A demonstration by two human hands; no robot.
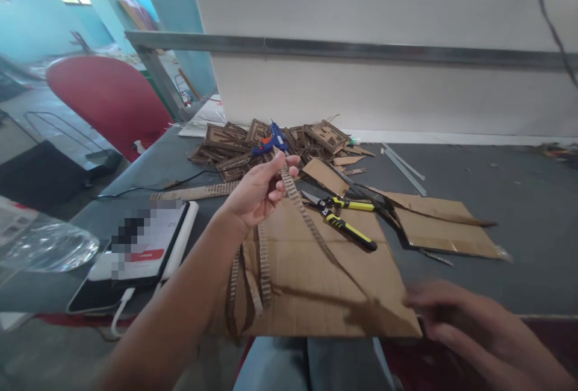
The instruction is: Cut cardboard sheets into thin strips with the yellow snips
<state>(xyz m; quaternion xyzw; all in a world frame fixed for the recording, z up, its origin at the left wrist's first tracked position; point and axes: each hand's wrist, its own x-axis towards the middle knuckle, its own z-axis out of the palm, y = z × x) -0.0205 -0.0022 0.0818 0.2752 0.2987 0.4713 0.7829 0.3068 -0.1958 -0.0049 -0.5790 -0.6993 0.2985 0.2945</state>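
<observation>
My left hand (257, 195) is closed, pinching one end of a narrow corrugated cardboard strip (307, 220) between thumb and fingers. The strip hangs down to the right over a flat cardboard sheet (311, 319) at the table's front edge. Near the sheet's right corner is my right hand (469, 325), smeared by motion; I cannot tell whether it touches the sheet. Shears (345, 228) with yellow and black handles lie on the sheet, blades apart. More corrugated strips (264, 264) dangle below my left wrist. Just beyond my left fingers sits a blue glue gun (273, 138).
Several small cardboard pieces (327, 137) are heaped at the back. A phone (153, 243) with a white cable and a clear bottle (49, 243) occupy the left side. Cut cardboard (442, 231) and thin pale strips (404, 168) lie right. A white panel (361, 87) stands behind.
</observation>
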